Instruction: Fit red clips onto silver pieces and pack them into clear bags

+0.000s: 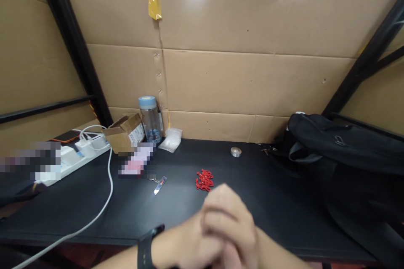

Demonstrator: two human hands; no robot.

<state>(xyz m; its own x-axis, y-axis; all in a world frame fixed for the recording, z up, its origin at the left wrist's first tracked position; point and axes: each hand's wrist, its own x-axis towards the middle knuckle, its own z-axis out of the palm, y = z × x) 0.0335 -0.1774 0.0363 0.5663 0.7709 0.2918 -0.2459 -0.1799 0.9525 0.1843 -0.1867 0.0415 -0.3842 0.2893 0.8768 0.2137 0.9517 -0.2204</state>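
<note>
The left hand (189, 239) and the right hand (251, 235) are clasped above the front of the bench (268, 201), their fingers closed around each other, and I can see no object in their hold. The red cords (205, 180) lie in a small heap just beyond them, with the nail clipper (160, 185) to the left. In my judgement, this is a pause in handling, and taking up any cord calls for the hands to part first.

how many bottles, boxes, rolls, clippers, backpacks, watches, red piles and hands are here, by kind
bottle: 1
box: 1
roll: 1
clipper: 1
backpack: 1
watch: 1
red pile: 1
hands: 2 (left hand, right hand)
total: 9
</note>
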